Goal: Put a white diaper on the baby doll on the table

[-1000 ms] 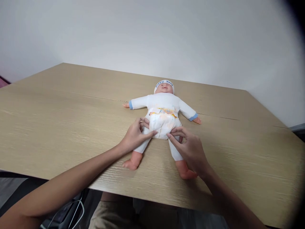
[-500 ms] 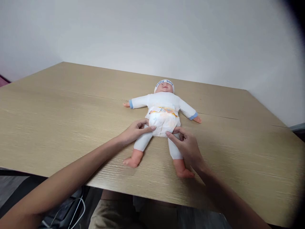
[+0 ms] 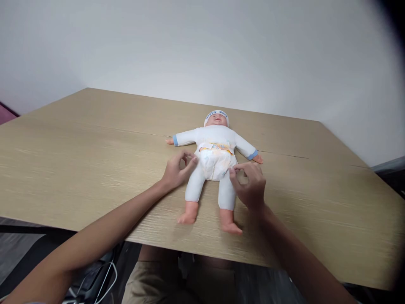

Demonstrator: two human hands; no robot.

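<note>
A baby doll point(image 3: 211, 186) in a white suit with blue cuffs lies on its back on the table, head away from me and feet toward me. Around its hips is a white diaper point(image 3: 215, 164) with an orange printed waistband. My left hand point(image 3: 179, 169) pinches the diaper's edge at the doll's hip on the left, thumb and fingers together. On the other side my right hand point(image 3: 251, 183) is closed in a pinch on the diaper's edge near the top of the leg. The exact bits of edge between the fingertips are mostly hidden.
The wood-grain table point(image 3: 95, 169) has a thin seam running across it. Behind stands a pale wall point(image 3: 190, 50). Below the near edge are my knees in khaki shorts point(image 3: 148, 280) and a white cable point(image 3: 112, 278) at lower left.
Both hands have moved outward, from the diaper's leg openings to its sides. The doll's legs now lie closer together. The view has shifted slightly.
</note>
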